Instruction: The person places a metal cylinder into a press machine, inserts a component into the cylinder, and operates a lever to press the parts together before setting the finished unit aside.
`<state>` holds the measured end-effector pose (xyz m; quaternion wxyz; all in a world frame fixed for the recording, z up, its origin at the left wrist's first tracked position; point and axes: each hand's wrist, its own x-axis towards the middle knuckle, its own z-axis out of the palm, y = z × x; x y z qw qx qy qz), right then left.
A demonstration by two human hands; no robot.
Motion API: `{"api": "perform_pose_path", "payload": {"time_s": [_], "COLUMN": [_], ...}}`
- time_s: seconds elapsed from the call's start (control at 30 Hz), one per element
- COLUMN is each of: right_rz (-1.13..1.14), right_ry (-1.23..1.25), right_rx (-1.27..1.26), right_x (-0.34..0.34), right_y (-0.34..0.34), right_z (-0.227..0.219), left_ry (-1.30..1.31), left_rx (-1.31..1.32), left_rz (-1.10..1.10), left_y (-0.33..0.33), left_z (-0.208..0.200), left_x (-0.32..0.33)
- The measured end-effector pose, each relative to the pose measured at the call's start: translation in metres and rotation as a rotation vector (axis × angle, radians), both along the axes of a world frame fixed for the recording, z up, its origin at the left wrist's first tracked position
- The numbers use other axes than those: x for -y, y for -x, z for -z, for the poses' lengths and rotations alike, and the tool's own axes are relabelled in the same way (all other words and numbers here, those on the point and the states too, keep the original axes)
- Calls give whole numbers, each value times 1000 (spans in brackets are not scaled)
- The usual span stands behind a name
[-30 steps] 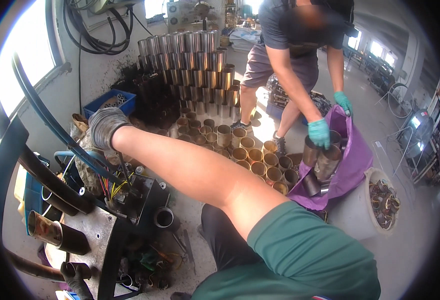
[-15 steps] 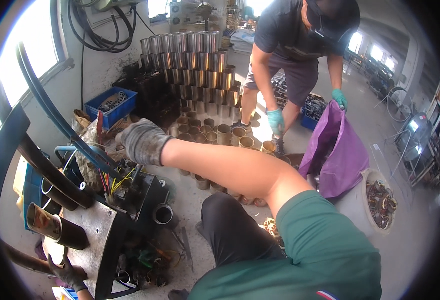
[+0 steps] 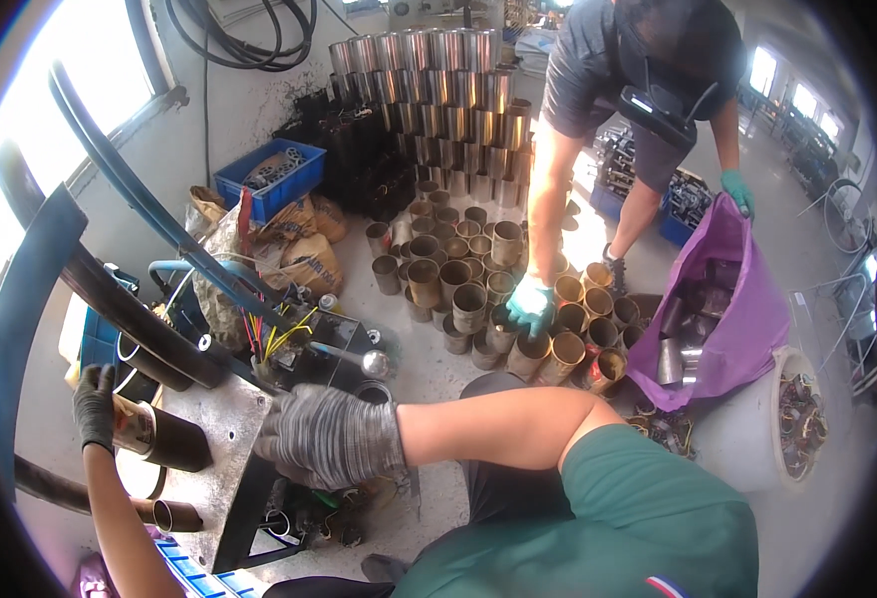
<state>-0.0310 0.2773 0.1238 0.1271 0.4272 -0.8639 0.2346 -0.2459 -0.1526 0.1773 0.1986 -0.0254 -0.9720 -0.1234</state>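
Note:
My left hand (image 3: 95,407), in a dark glove, is closed over the outer end of a short metal cylinder (image 3: 177,442). That cylinder lies sideways at the machine's steel plate (image 3: 221,404). Over the edge of the same plate is my right hand (image 3: 329,437), in a striped grey glove, with its fingers curled; whatever they may hold is hidden. Just beyond this hand a lever with a round metal knob (image 3: 374,364) sticks out, apart from the glove. A smaller tube (image 3: 176,515) sits below the plate's left side.
Many open cylinders (image 3: 468,299) stand on the floor ahead, with shiny ones (image 3: 458,90) stacked behind. A co-worker's gloved hand (image 3: 531,304) reaches among them; the other holds a purple sack (image 3: 723,339). Bent blue bars (image 3: 140,189) rise at left, near coloured wires (image 3: 279,334).
My right hand has come back nearer me, and the knobbed lever now shows. My left hand has risen from below onto the cylinder. The co-worker has reached down into the standing cylinders.

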Motion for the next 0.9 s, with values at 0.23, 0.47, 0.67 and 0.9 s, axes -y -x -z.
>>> {"api": "perform_pose_path", "payload": {"time_s": [0.23,0.47,0.67,0.9], "right_rz": [-227,-261,-196,-146], "right_ry": [-316,-303,-220,53], "right_rx": [459,454,384,278], "right_x": [24,35,33,42], "right_y": [3,20,41,59], "right_z": [78,92,95,108], "left_ry": [173,136,111,26], "left_rx": [-73,-96,-168,-84], "left_rz": [-63,-108,-63,-67], "left_y": [-11,1,13,22], "left_z": [-3,3,16,15], "left_x": [-20,-16,1,12]}}
